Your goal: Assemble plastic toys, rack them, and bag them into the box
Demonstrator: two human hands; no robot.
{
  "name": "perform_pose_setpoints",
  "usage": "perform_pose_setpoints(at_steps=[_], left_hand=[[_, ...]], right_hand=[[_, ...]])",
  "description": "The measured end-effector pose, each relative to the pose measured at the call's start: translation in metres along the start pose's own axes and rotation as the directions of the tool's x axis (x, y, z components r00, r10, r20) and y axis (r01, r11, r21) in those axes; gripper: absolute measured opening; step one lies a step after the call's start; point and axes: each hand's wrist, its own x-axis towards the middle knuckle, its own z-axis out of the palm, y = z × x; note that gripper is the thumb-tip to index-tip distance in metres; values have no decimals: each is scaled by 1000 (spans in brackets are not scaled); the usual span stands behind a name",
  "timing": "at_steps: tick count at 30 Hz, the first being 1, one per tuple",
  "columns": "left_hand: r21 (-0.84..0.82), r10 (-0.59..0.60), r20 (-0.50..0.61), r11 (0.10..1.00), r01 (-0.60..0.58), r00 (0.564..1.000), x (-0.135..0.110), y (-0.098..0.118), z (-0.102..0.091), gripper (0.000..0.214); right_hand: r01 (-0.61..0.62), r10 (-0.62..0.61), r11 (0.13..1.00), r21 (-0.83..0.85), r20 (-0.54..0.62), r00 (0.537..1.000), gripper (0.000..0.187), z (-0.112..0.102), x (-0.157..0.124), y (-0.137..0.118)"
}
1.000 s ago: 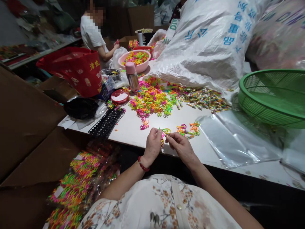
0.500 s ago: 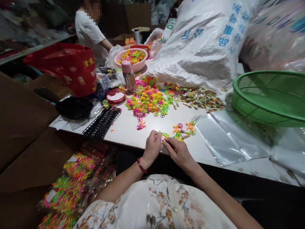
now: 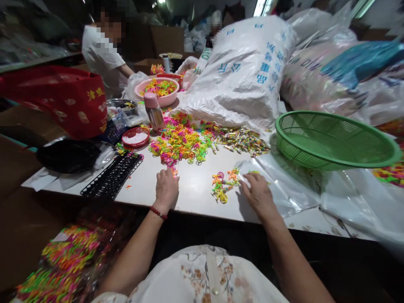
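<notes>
My left hand (image 3: 167, 189), with a red bead bracelet at the wrist, is at the front of the heap of small neon plastic toy pieces (image 3: 179, 141). Its fingers curl down against an orange-pink piece (image 3: 174, 171), and their tips are hidden. My right hand (image 3: 259, 194) lies to the right, its thumb and fingers apart over the edge of a clear plastic bag (image 3: 292, 189). By its fingertips is a bit of green. Left of this hand is a small group of assembled wheeled toys (image 3: 221, 194), some with candy-like patterned tubes.
A pile of patterned tubes (image 3: 244, 142) lies behind, below a big white sack (image 3: 233, 80). A green mesh basket (image 3: 334, 147) stands right. Black plastic strips (image 3: 112, 176), a red dish (image 3: 135, 145), a thermos (image 3: 154, 113) and a pink basin (image 3: 167, 100) are left. A person sits beyond.
My hands were together, fingers on a small toy piece. They have parted: the left went to the heap, the right out to the bag. A yellow wheeled toy now lies in front of the group.
</notes>
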Motion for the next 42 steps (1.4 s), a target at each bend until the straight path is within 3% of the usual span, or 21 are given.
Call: perform_pose_setpoints(at_steps=[2, 5, 6, 7, 9, 11, 12, 14, 16, 20, 23, 25, 27, 29, 30, 32, 35, 37, 40, 42], left_hand=[[-76, -28, -15, 997, 27, 999, 0, 2, 1, 21], [-396, -171, -3, 905, 156, 985, -2, 6, 1, 33], [-545, -240, 49, 807, 227, 970, -2, 8, 0, 37], [-692, -300, 130, 655, 303, 945, -4, 10, -1, 40], [-880, -340, 331, 225, 418, 880, -7, 12, -4, 42], [-876, -272, 481, -171, 450, 834, -11, 13, -10, 39], [-838, -221, 526, -299, 456, 821, -14, 13, -14, 38], [-766, -133, 576, -434, 475, 807, -17, 11, -21, 34], [-733, -93, 592, -476, 486, 801, -20, 7, -26, 31], [-758, -119, 593, -416, 502, 797, -20, 4, -24, 32], [-799, -162, 583, -292, 525, 796, -19, 4, -15, 30], [-841, -212, 537, -66, 536, 816, -20, 3, -9, 23], [-825, -254, 415, 300, 479, 874, -22, 0, -7, 15], [-692, -243, 200, 651, 313, 949, -24, -5, -10, 22], [-593, -195, 86, 778, 207, 977, -25, -7, -13, 29], [-403, -14, -50, 915, -7, 999, -24, -11, -19, 43], [-266, 284, 9, 925, -272, 959, -16, -15, -21, 41], [-270, 350, 73, 908, -319, 934, -9, -16, -17, 25], [-430, 217, 51, 886, -174, 975, -1, -14, -11, 7], [-671, 21, 72, 740, 33, 997, -1, -7, -10, 13]], right_hand=[[19, -19, 1000, 9, 65, 998, 27, 13, 25, -1], [-36, 49, 997, -71, 193, 980, 25, 30, 78, 4], [-59, 86, 991, -116, 236, 968, 25, 35, 97, 8], [-70, 104, 988, -137, 258, 961, 24, 41, 114, 12], [-84, 125, 985, -153, 283, 951, 21, 53, 143, 17], [-93, 135, 985, -148, 305, 943, 17, 65, 161, 19], [-97, 139, 985, -146, 315, 939, 15, 71, 167, 18], [-104, 145, 985, -139, 327, 934, 13, 81, 170, 12], [-102, 142, 985, -136, 321, 936, 14, 86, 168, 4], [-171, 166, 985, 2, 244, 955, 20, 79, 144, -23], [-289, 199, 873, 393, 253, 947, 30, 63, 107, -49], [-362, 186, 704, 611, 333, 924, 41, 50, 76, -65], [-450, 164, 563, 693, 440, 883, 37, 38, 47, -79], [-516, 145, 498, 697, 519, 842, 33, 29, 22, -87], [-525, 133, 488, 697, 535, 834, 33, 26, 12, -90], [-511, 111, 484, 710, 530, 841, 33, 23, -3, -93], [-538, 84, 414, 734, 558, 826, 34, 24, -13, -96], [-594, 58, 329, 734, 612, 789, 36, 25, -15, -99], [-591, 34, 313, 744, 613, 789, 37, 24, -13, -105], [-556, 66, 355, 752, 573, 817, 37, 21, -9, -109]])
